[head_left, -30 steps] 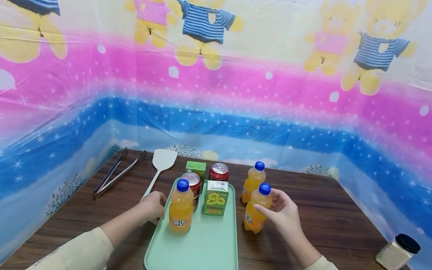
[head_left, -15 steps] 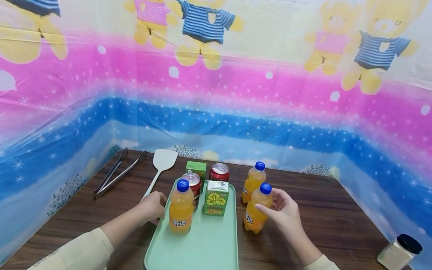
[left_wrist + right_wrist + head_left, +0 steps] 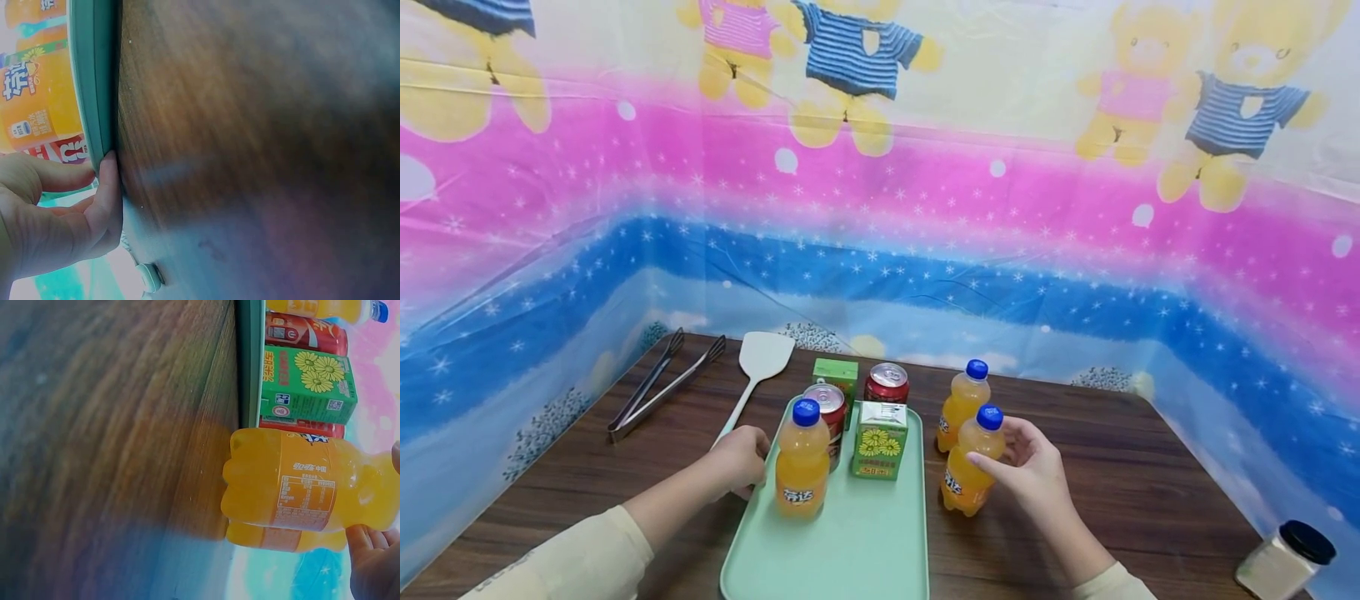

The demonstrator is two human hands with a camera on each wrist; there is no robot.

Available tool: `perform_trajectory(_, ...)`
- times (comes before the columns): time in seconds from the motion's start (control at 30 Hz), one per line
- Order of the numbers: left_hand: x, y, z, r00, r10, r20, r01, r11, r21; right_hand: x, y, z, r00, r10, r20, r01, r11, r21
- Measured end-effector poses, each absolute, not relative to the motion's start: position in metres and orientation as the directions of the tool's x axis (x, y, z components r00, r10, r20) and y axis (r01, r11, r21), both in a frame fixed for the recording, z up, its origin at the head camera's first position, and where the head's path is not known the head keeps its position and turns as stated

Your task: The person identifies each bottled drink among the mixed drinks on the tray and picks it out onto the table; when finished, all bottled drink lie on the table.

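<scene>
My right hand [image 3: 1036,475] holds an orange soda bottle [image 3: 966,479] with a blue cap, thumb and fingers around its upper half. The bottle is beside the right edge of a pale green tray [image 3: 865,558], its base close to the table in the right wrist view. A second orange soda bottle [image 3: 955,417] stands just behind it. At the tray's left rim, my left hand [image 3: 739,460] pinches the edge between thumb and fingers, as the left wrist view shows. Upright on the tray are another orange soda bottle [image 3: 801,475], a green drink carton [image 3: 880,450] and a red can [image 3: 829,400].
Toward the tray's far end are a second red can [image 3: 887,382] and another green carton [image 3: 837,373]. A white spatula [image 3: 763,357] and metal tongs [image 3: 658,396] lie at the back left. A black-lidded jar [image 3: 1285,562] is at the right edge. A printed curtain surrounds the wooden table.
</scene>
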State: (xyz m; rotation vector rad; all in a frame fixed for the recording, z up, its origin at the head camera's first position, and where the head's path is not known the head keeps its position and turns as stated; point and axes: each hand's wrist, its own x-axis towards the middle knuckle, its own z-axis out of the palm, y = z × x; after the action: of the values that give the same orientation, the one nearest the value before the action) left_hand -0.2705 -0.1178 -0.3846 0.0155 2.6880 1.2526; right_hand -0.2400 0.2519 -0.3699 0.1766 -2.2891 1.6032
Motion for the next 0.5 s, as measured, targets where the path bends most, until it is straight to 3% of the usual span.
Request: perform_trajectory(0.5, -0.2709, -0.1186, -0.3853, -0.984, 0.094, -0.152, -0.058, 0.637, 0.769, -0.2369, 0.2556, -0.368, -0.93, 0.067, 0.36, -0.294, 0.451, -0.843)
